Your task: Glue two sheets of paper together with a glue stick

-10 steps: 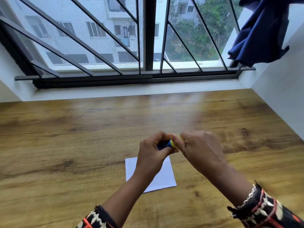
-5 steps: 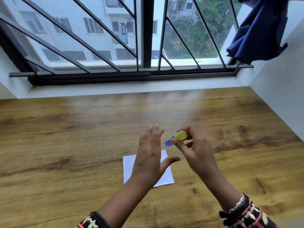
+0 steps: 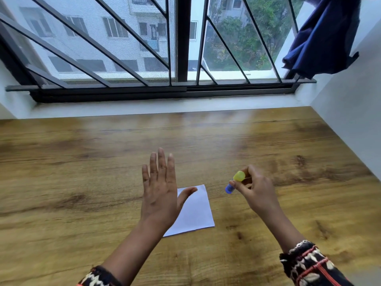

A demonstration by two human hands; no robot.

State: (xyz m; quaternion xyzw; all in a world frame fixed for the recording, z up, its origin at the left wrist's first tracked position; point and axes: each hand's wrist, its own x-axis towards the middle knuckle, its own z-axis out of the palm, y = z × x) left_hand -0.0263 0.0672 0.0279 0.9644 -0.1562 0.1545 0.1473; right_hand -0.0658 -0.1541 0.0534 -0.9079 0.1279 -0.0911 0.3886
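Observation:
A small white paper (image 3: 194, 211) lies flat on the wooden table (image 3: 82, 162), near the front middle. My left hand (image 3: 159, 193) hovers over the paper's left part with fingers spread and nothing in it, hiding that side of the sheet. To the right of the paper, my right hand (image 3: 254, 189) holds a glue stick (image 3: 234, 182) above the table. The stick has a blue body and a yellow end, and it points down-left toward the paper. Whether one sheet or two lie there I cannot tell.
A barred window (image 3: 179, 48) and its white sill run along the table's far edge. A white wall (image 3: 354, 120) bounds the table on the right. Dark blue cloth (image 3: 325, 36) hangs at the upper right.
Both hands were together on the glue stick. My left hand let go and moved left with fingers spread; my right hand moved right, keeping the stick.

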